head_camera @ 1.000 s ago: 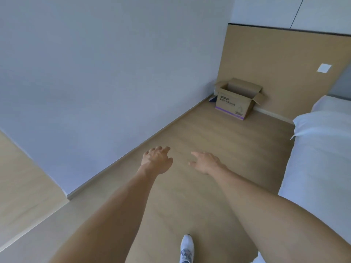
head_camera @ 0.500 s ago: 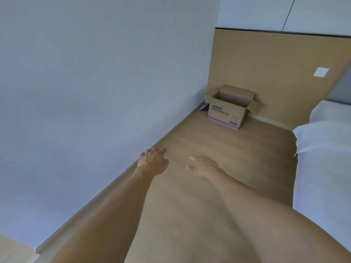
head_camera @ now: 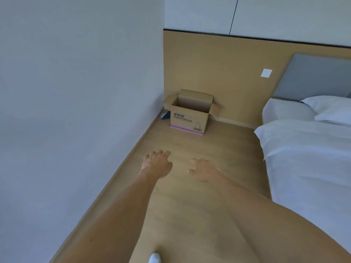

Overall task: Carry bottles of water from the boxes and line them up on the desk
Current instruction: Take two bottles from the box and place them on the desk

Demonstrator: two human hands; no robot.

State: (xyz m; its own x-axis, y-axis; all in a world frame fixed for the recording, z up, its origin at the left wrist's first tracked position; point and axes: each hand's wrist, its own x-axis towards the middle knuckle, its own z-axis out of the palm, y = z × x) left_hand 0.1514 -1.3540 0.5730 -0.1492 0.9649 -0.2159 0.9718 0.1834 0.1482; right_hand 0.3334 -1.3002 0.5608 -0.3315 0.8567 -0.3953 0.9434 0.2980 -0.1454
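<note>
An open cardboard box with a purple stripe and printed text stands on the wooden floor in the far corner, against the wooden wall panel. Its inside is hidden from here and no bottle shows. My left hand and my right hand are stretched forward over the floor, well short of the box. Both have relaxed, slightly spread fingers and hold nothing. The desk is out of view.
A bed with white bedding fills the right side. A plain wall runs along the left. The wooden floor forms an aisle between them. A small dark object lies left of the box. My white shoe shows at the bottom.
The view has moved forward along the aisle and turned right; the box now looks nearer and the desk corner at left has left the frame. Both hands stay outstretched and hold nothing.
</note>
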